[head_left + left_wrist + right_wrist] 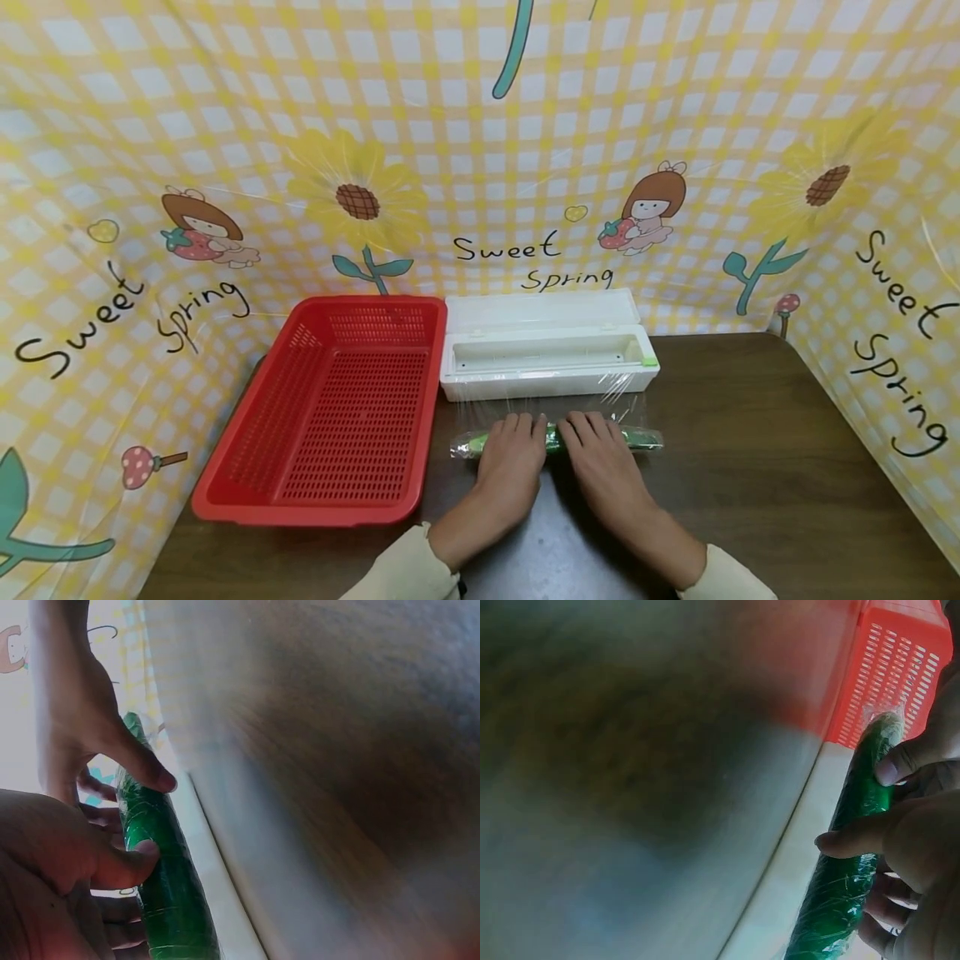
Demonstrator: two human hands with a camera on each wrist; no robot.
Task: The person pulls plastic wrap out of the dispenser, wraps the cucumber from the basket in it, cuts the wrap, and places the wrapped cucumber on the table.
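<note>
Smoothly cylindrical cucumber [178, 900], crinkly film [557, 407]

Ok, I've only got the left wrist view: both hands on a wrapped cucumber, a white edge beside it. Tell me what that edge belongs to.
Observer: A long white box; the head view shows its lid swung open at the back.
Operator: Name whatever stands beside that box.
Observer: A red basket, on the box's left in the head view.
Operator: Now tell me where the wrap leads.
Observer: In the head view, clear film stretches from the box's front to the cucumber.
</note>
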